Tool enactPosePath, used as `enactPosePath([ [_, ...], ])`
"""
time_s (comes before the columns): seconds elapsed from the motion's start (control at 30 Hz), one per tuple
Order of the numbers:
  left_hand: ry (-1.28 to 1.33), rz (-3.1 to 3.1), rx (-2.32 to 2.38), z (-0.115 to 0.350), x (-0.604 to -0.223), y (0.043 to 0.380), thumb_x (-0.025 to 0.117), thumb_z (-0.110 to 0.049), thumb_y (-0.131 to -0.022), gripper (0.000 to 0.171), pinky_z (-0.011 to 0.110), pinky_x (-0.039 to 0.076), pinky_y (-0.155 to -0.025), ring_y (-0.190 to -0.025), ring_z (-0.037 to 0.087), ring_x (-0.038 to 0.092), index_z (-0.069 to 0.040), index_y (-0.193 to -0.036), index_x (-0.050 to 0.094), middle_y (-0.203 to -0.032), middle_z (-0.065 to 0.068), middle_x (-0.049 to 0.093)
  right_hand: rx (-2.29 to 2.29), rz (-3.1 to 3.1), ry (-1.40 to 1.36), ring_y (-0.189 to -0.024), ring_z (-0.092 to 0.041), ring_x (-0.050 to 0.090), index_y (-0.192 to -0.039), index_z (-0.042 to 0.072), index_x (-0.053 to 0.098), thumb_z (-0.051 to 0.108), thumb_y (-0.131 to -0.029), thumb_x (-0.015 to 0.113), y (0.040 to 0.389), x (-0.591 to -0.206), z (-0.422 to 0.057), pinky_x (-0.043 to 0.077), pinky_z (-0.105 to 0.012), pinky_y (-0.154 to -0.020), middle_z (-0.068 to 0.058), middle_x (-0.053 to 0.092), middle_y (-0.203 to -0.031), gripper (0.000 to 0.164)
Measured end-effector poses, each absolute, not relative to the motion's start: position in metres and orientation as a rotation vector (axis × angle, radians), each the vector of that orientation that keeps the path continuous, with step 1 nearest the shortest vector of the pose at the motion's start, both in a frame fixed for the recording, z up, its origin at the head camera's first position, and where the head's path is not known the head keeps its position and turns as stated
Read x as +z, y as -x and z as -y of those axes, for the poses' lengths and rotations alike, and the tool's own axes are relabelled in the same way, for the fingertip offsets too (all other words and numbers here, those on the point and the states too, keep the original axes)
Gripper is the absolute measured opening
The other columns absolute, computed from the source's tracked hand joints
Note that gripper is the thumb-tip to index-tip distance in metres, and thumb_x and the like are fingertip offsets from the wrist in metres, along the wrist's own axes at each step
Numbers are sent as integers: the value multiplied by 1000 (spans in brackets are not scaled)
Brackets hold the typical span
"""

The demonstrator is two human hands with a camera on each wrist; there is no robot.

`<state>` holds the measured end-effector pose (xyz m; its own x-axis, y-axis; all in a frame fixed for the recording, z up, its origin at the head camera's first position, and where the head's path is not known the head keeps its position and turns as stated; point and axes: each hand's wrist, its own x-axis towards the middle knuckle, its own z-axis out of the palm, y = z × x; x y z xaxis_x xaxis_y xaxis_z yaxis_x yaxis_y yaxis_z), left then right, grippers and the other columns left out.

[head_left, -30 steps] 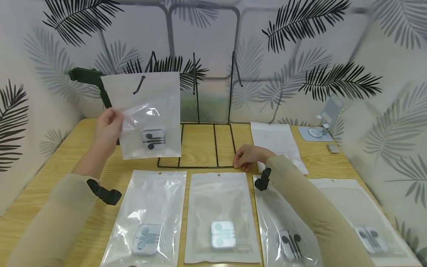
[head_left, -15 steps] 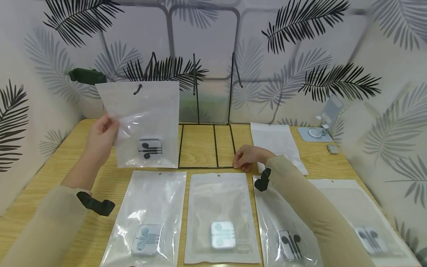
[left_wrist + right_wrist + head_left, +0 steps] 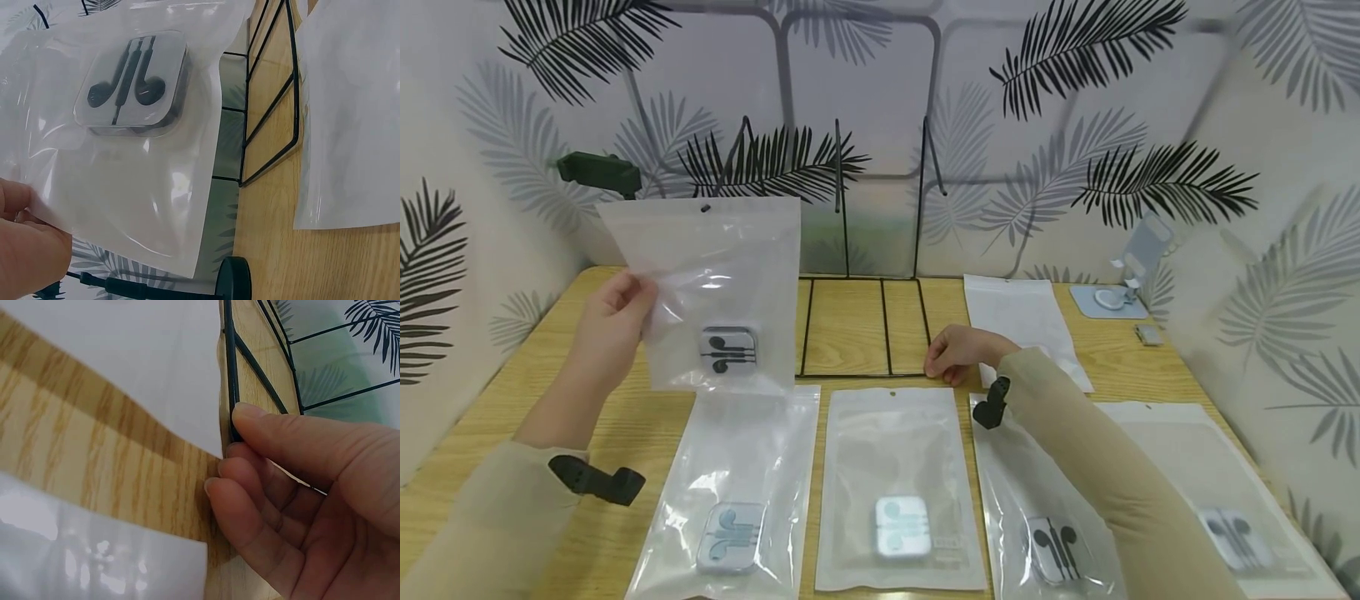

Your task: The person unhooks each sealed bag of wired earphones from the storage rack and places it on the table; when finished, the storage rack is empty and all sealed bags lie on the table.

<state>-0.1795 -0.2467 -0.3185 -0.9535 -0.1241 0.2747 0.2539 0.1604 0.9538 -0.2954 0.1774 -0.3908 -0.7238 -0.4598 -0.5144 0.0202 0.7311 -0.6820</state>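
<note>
My left hand (image 3: 613, 321) pinches the left edge of a clear-fronted zip bag (image 3: 752, 258), held upright above the table. In the left wrist view, a clear case of black earphones (image 3: 134, 84) shows inside that bag. Its top hole lies right at the lower tip of the left hook (image 3: 730, 162) of a black wire display rack (image 3: 885, 325). My right hand (image 3: 958, 352) grips the rack's front right corner, thumb and fingers around the wire (image 3: 231, 369) in the right wrist view. The held bag's lower edge overlaps the bag lying in front of it.
Several earphone bags lie in a row along the front, including a left bag (image 3: 752, 450) and a middle bag (image 3: 891, 450). A white bag (image 3: 1018, 321) lies right of the rack. Farther right stands a small phone holder (image 3: 1108, 300). A dark green stand (image 3: 598, 172) rises back left.
My left hand has drawn the bag down and toward me, slightly left, so the hook that passed through its hole now shows only at the hole. The right hand has stayed on the rack.
</note>
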Motion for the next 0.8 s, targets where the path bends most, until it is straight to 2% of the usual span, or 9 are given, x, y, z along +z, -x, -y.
enactPosePath([
  [0.23, 201, 2079, -1997, 247, -316, 171, 48, -13, -97, 16, 12, 44, -66, -84, 10, 46, -20, -105, 60, -94, 2, 48, -906, -2228, 340, -56, -11, 53, -85, 1, 68, 8, -85, 66, 294, -389, -178, 52, -26, -55, -3, 58, -66, 7],
  [0.43, 228, 2165, -1943, 249, -311, 161, 48, -18, -97, 18, 11, 44, -69, -88, 10, 47, -19, -112, 59, -101, 1, 49, -908, -2225, 338, -56, -12, 53, -86, 0, 68, 8, -85, 66, 295, -389, -178, 52, -25, -55, -3, 59, -66, 8],
  [0.63, 297, 2117, -2074, 259, -310, 152, 48, -14, -97, 18, 12, 45, -70, -89, 7, 49, -19, -109, 60, -102, -1, 51, -898, -2222, 349, -56, -12, 53, -85, 2, 68, 8, -85, 66, 296, -391, -179, 52, -25, -55, -3, 59, -67, 7],
  [0.8, 300, 2045, -2192, 277, -310, 143, 47, -6, -96, 21, 11, 41, -69, -88, 5, 44, -18, -104, 63, -101, -4, 49, -891, -2226, 348, -56, -12, 54, -83, 3, 68, 8, -85, 66, 297, -392, -180, 52, -26, -55, -3, 59, -67, 6],
])
